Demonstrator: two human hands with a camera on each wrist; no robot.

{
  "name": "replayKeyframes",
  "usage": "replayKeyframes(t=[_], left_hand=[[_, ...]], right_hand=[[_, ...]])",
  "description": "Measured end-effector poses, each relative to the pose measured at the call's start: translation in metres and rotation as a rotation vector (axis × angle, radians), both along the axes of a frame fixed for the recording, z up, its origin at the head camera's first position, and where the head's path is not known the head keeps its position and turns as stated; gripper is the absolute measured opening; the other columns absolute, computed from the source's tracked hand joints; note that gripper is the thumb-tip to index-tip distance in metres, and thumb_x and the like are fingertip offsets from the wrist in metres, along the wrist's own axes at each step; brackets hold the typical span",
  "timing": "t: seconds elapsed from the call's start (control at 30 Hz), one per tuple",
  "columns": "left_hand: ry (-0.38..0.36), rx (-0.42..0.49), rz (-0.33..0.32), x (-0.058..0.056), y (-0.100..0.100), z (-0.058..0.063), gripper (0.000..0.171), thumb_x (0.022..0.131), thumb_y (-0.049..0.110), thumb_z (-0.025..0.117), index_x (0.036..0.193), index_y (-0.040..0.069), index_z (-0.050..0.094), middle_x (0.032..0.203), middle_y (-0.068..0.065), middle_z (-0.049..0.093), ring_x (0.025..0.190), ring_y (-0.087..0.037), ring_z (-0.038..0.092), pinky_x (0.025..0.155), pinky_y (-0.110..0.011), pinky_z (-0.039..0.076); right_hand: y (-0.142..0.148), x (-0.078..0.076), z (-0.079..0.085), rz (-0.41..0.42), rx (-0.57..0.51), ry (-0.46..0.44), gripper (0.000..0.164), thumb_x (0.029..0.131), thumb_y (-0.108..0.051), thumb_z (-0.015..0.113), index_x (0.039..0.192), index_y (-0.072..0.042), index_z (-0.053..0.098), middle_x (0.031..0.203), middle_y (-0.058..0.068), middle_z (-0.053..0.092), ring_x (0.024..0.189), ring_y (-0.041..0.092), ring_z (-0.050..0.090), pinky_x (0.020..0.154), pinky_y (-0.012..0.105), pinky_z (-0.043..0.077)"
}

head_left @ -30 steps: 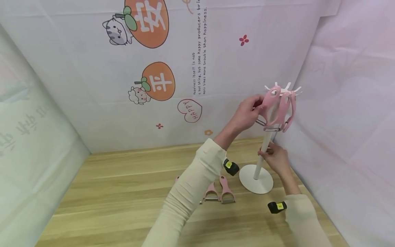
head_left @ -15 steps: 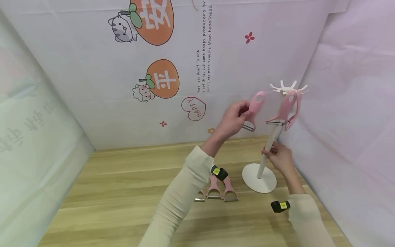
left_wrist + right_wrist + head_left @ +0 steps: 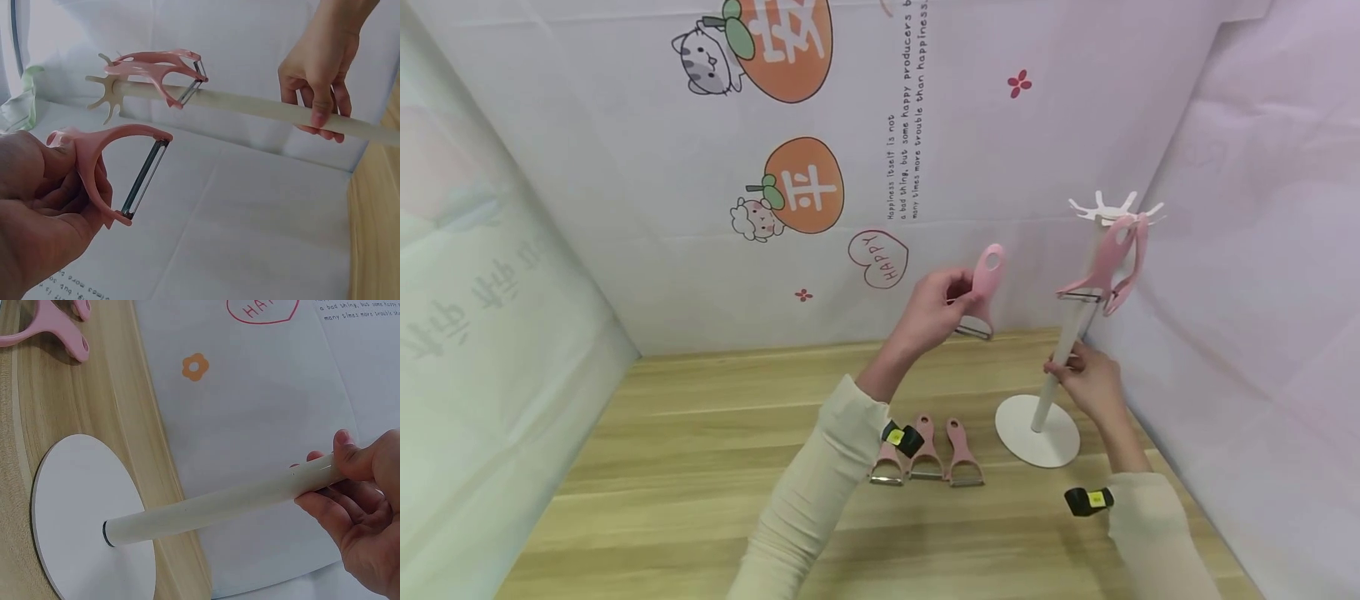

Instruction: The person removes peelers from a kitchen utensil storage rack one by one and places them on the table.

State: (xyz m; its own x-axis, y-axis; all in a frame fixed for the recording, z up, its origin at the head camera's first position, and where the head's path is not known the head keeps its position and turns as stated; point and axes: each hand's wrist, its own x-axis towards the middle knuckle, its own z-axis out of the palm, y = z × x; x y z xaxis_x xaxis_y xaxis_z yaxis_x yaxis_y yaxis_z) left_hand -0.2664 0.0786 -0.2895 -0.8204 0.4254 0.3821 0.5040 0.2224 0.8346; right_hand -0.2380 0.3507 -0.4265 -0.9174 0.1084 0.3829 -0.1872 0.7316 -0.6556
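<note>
Though depth reads poorly, hands (image 3: 934, 312) hold peeler (image 3: 987, 277) and stand (image 3: 1069, 335) with room between.

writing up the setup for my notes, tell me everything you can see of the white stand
The white stand has a flat round base, a straight pole and a crown of slim prongs on top. It looks smooth, perhaps coated metal or plastic; a dark ring shows where pole meets base. It stands base down on the wood-grain tabletop, toward the right of the head view. The right hand grips the pole, and two pink peelers hang at the top.
</note>
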Motion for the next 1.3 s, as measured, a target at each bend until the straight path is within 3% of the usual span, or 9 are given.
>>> replayKeyframes(t=[0.1, 0.33, 0.57, 0.77, 0.9, 1.03, 1.13, 1.3], left_hand=[[-0.01, -0.007, 0.001, 0.004, -0.009, -0.005, 0.017, 0.096, 0.003, 0.063, 0.111, -0.003, 0.067, 0.103, -0.014, 0.069, 0.092, -0.016, 0.062, 0.084, -0.022, 0.056], [0.0, -0.001, 0.013, 0.007, -0.027, -0.023, 0.013, 0.094, 0.002, 0.065, 0.105, -0.005, 0.068, 0.101, -0.017, 0.07, 0.09, -0.018, 0.064, 0.083, -0.022, 0.056], [-0.003, 0.02, 0.006, 0.008, -0.041, -0.043, 0.016, 0.093, 0.001, 0.066, 0.108, -0.006, 0.068, 0.1, -0.019, 0.071, 0.092, -0.023, 0.069, 0.084, -0.025, 0.057], [-0.042, 0.004, 0.053, 0.012, -0.059, -0.059, 0.016, 0.093, 0.0, 0.065, 0.107, -0.007, 0.068, 0.1, -0.02, 0.071, 0.092, -0.025, 0.068, 0.084, -0.028, 0.057], [-0.102, -0.008, 0.089, 0.013, -0.07, -0.07, 0.015, 0.093, 0.001, 0.065, 0.107, -0.006, 0.068, 0.1, -0.019, 0.071, 0.091, -0.023, 0.067, 0.084, -0.029, 0.058], [-0.15, -0.012, 0.111, 0.014, -0.078, -0.08, 0.017, 0.094, 0.002, 0.066, 0.109, -0.005, 0.068, 0.103, -0.018, 0.071, 0.094, -0.023, 0.067, 0.086, -0.03, 0.057], [-0.177, -0.011, 0.131, 0.015, -0.085, -0.087, 0.018, 0.093, 0.003, 0.066, 0.11, -0.004, 0.068, 0.103, -0.018, 0.071, 0.095, -0.023, 0.067, 0.087, -0.032, 0.058], [-0.209, -0.016, 0.181, 0.015, -0.103, -0.103, 0.019, 0.093, 0.003, 0.066, 0.111, -0.002, 0.069, 0.102, -0.016, 0.071, 0.094, -0.022, 0.067, 0.087, -0.033, 0.058]], right_hand=[[0.0, -0.001, 0.0, -0.001, -0.001, 0.0, 0.021, 0.092, -0.009, 0.07, 0.107, 0.006, 0.067, 0.096, 0.027, 0.074, 0.091, 0.042, 0.073, 0.067, 0.036, 0.06], [0.001, 0.0, 0.001, -0.005, 0.005, -0.015, 0.021, 0.091, -0.01, 0.07, 0.106, 0.005, 0.067, 0.095, 0.025, 0.075, 0.088, 0.036, 0.074, 0.062, 0.011, 0.047], [0.003, 0.002, 0.003, 0.002, 0.007, -0.021, 0.023, 0.092, -0.012, 0.069, 0.108, 0.005, 0.066, 0.097, 0.027, 0.074, 0.091, 0.04, 0.073, 0.061, 0.009, 0.046], [0.001, 0.001, 0.002, -0.001, 0.001, -0.029, 0.026, 0.092, -0.013, 0.07, 0.11, 0.006, 0.067, 0.099, 0.027, 0.074, 0.092, 0.041, 0.073, 0.061, 0.008, 0.044], [0.002, 0.0, 0.002, -0.002, -0.003, -0.038, 0.029, 0.092, -0.015, 0.071, 0.112, 0.005, 0.067, 0.099, 0.026, 0.074, 0.083, 0.017, 0.073, 0.061, 0.008, 0.045], [0.004, 0.0, 0.002, -0.007, -0.003, -0.036, 0.028, 0.092, -0.016, 0.071, 0.11, 0.004, 0.068, 0.098, 0.026, 0.074, 0.075, -0.013, 0.056, 0.061, 0.007, 0.045], [0.004, 0.001, 0.003, -0.004, -0.011, -0.029, 0.027, 0.092, -0.016, 0.071, 0.109, 0.005, 0.068, 0.098, 0.027, 0.074, 0.073, -0.022, 0.048, 0.06, 0.006, 0.044], [0.001, 0.0, 0.003, 0.001, -0.023, -0.028, 0.028, 0.091, -0.015, 0.072, 0.11, 0.006, 0.067, 0.099, 0.028, 0.073, 0.072, -0.026, 0.046, 0.059, 0.005, 0.044]])
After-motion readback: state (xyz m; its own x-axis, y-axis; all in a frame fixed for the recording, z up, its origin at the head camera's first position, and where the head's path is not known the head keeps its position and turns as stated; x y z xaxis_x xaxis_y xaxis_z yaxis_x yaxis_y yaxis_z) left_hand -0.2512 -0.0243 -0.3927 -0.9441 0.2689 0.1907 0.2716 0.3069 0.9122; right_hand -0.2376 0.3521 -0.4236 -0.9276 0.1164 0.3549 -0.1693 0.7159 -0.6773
